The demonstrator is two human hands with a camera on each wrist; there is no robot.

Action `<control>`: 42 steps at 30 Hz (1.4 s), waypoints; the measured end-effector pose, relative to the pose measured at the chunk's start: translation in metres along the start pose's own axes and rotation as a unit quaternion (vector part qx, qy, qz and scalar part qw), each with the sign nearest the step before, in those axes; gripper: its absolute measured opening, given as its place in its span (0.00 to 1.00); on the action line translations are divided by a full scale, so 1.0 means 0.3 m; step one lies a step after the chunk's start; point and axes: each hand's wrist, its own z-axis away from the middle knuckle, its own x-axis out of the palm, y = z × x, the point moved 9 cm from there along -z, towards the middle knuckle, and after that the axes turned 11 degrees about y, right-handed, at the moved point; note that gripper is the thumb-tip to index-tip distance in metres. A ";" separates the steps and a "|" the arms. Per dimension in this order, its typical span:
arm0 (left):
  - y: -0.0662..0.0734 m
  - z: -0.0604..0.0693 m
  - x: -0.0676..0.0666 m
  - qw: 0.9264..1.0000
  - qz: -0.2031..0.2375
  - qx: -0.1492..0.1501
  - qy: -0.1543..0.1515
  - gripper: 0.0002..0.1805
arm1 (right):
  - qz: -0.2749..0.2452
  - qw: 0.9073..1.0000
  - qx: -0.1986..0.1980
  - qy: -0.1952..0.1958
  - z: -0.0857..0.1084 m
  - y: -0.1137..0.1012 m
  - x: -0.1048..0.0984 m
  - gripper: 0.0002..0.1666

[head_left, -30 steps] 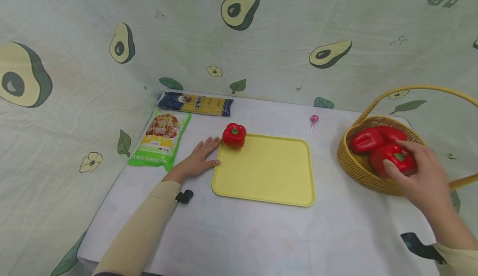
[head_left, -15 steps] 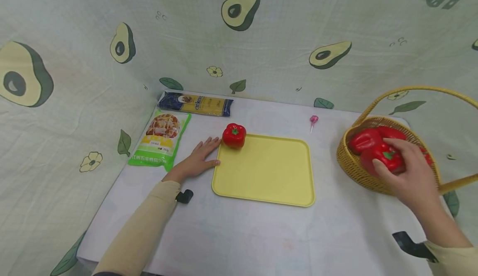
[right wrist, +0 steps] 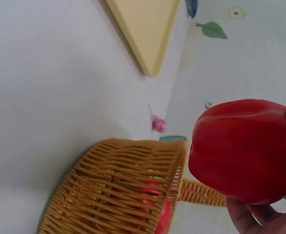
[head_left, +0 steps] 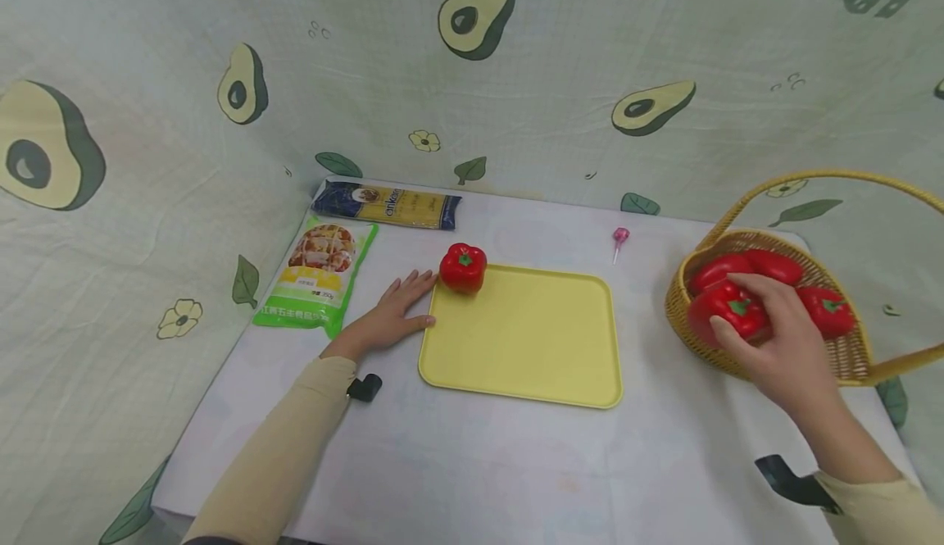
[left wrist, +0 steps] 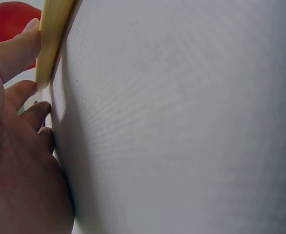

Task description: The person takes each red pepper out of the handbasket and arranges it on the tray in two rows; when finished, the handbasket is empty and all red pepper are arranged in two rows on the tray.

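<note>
Head view: a red bell pepper (head_left: pixel 726 313) is gripped in the half-closed right hand (head_left: pixel 787 347), likely so it won't drop, with the wicker basket (right wrist: pixel 108 183) below. The yellow tray (head_left: pixel 524 348) is touched by the spread left hand (head_left: pixel 389 320), maybe to keep it still.

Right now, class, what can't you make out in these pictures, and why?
Head view: right side of the held pepper, behind the right hand.
Head view: part of the basket handle, past the right edge.
Left wrist view: rest of the tray, past the top edge.
Right wrist view: lollipop, small and blurred.
</note>
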 end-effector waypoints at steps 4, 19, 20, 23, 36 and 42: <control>0.005 0.002 -0.004 1.000 -0.001 -0.005 0.000 0.45 | -0.006 1.000 -0.006 -0.007 0.001 -0.011 0.019 0.48; 0.012 0.000 -0.004 1.000 -0.004 -0.005 -0.001 0.45 | -0.025 0.999 -0.009 -0.031 0.003 -0.054 0.113 0.49; 0.014 0.001 -0.004 1.000 -0.003 -0.004 -0.001 0.45 | -0.026 0.999 -0.009 -0.031 0.003 -0.057 0.120 0.49; 0.017 0.002 -0.006 1.000 -0.001 -0.002 -0.001 0.45 | -0.033 0.999 -0.012 -0.032 0.002 -0.068 0.136 0.48; 0.026 0.006 -0.011 1.000 -0.002 0.014 0.008 0.45 | -0.062 0.996 -0.034 -0.047 0.002 -0.121 0.225 0.44; 0.027 0.004 -0.012 1.000 0.000 0.017 0.010 0.45 | -0.081 0.994 -0.035 -0.058 0.000 -0.148 0.263 0.43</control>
